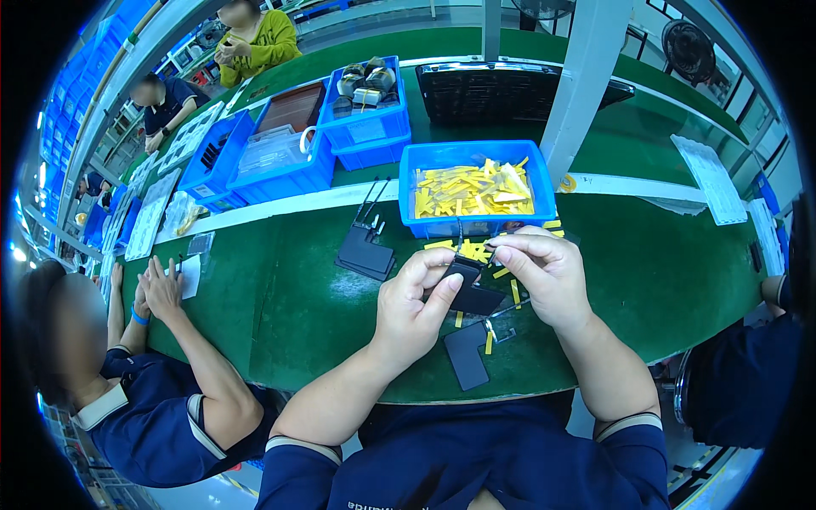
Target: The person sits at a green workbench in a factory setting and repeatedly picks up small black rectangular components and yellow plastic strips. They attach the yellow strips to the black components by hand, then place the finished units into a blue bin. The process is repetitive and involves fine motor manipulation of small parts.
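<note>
My left hand is closed on a flat black L-shaped part, thumb on top, with a thin dark cable rising from its upper end. Thumb and forefinger of my right hand are pinched together just right of that part; what lies between them is too small to make out. Beneath both hands, loose yellow strips are scattered on the green table. A similar black part with a cable and a small metal piece lies nearer to me. Left of my hands rests a small stack of black L-shaped parts.
A blue bin full of yellow strips stands just beyond my hands. More blue bins line the far left. A grey post rises behind the bin. A co-worker's hands are at the table's left; another person sits at right.
</note>
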The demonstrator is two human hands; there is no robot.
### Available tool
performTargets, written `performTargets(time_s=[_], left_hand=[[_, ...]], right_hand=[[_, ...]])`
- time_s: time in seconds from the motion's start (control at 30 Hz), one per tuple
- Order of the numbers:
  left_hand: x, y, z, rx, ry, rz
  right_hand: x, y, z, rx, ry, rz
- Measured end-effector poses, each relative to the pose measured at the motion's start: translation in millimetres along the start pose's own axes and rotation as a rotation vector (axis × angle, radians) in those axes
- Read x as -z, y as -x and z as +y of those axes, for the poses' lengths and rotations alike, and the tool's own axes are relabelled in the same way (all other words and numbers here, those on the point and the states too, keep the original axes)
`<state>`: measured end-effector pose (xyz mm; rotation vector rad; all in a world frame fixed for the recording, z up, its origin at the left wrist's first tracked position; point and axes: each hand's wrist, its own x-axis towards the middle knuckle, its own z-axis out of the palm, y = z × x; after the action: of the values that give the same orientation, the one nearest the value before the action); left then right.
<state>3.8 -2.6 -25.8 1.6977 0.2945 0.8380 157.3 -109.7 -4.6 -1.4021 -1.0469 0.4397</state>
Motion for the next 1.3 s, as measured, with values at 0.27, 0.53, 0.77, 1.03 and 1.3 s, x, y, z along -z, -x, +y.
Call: performTargets(time_s=[0.27,0.53,0.77,1.03,1.3], left_hand=[[-1,1,-4,0.028,0.047,-0.009],[-1,1,-2,0.072,0.159,-0.055],[2,0,3,0.173,0.361,-0.142],[8,-5,2,0.306,0.690,-0.217],[8,-5,-1,0.319,0.660,-0.230]], right_hand=[[-7,3,-7,0.149,0.207,0.068],[-6,3,4,0.086,-0.018,0.063],[-2,3,1,-0.152,-0.498,-0.141],[3,-3,-5,-0.112,-0.664,-0.322],[5,-1,-3,-0.080,-0.538,-0.271]])
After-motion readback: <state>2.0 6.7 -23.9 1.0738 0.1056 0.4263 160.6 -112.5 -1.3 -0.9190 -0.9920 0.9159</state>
